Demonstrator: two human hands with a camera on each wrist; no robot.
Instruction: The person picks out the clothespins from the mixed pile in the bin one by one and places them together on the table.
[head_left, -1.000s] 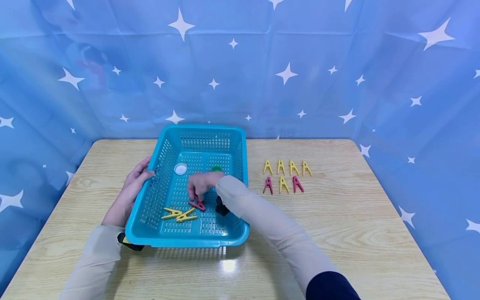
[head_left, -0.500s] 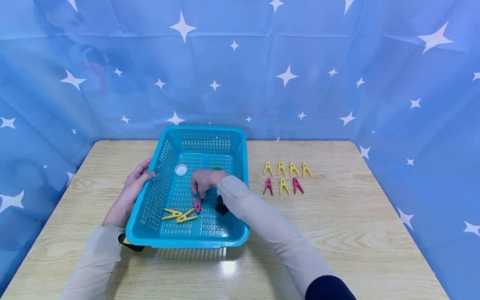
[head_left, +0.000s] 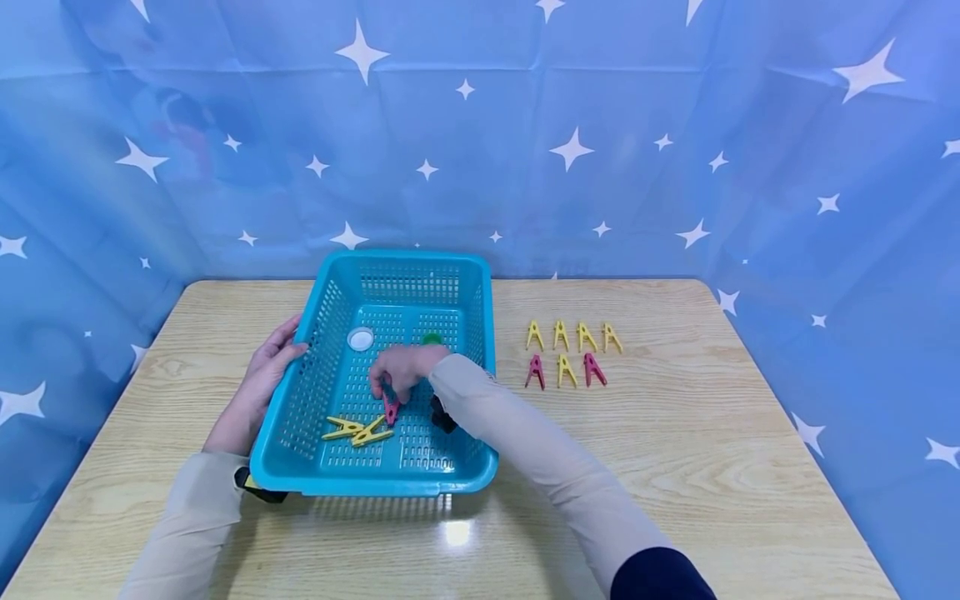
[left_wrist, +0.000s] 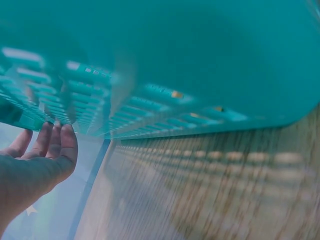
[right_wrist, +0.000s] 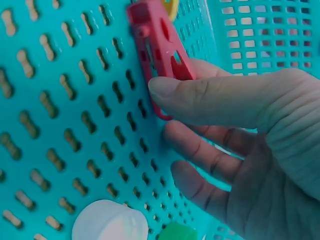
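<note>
One pinch: the right hand point(head_left: 402, 369) holds the pink clothespin point(head_left: 391, 415) between thumb and forefinger, its other fingers loosely bent alongside.
Pink clothespin: inside the basket point(head_left: 375, 483), reaching from the fingertips toward the person's side; whether its free end touches the basket beneath, I cannot tell.
Long axis: close to front-to-back, pinched at the far end, free end toward the near wall.
Nearer hand: the right, which has hold of it; the left hand point(head_left: 266, 368) is well apart, thumb over the basket's left rim, fingers against the outer wall, holding it.
Beside the pinch: two yellow clothespins point(head_left: 363, 438) lie crossed in the basket, just left and slightly nearer the person.
Farther in: a white cap point(head_left: 361, 338), and a green thing point(head_left: 432, 337) partly hidden by the right hand.
Table point(head_left: 675, 467): right of the basket, in two rows, five more yellow clothespins point(head_left: 533, 328) and two more pink clothespins point(head_left: 589, 361).
Behind: a blue curtain point(head_left: 495, 42) with white stars.
</note>
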